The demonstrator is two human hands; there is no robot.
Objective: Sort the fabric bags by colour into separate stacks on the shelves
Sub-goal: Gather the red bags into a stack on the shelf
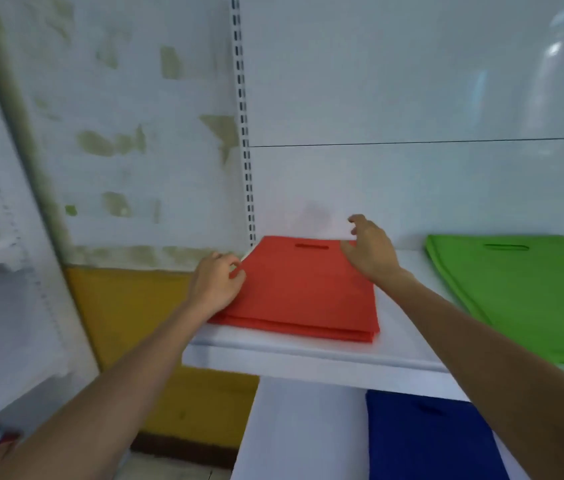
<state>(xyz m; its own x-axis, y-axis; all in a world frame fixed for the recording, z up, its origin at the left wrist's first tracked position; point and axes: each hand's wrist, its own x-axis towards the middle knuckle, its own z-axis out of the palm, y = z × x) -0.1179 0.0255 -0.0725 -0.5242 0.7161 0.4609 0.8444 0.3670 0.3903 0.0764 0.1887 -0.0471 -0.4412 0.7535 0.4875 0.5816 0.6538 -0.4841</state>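
Resting at the left edge of the red stack [304,292], the left hand [216,284] has its fingers curled, thumb close to forefinger; whether it pinches fabric or merely butts the edge cannot be told. The right hand [368,251] is loosely spread over the far right corner; contact is uncertain. In the inspector's judgement the hands bracket the stack to square its edges. The stack lies flat at the left end of the shelf [291,355], handle slot toward the back, layers nearly flush. A green stack [523,292] lies well apart on the same shelf; a blue bag [426,438] lies on the level below. The gaps evidently keep the colours separate.
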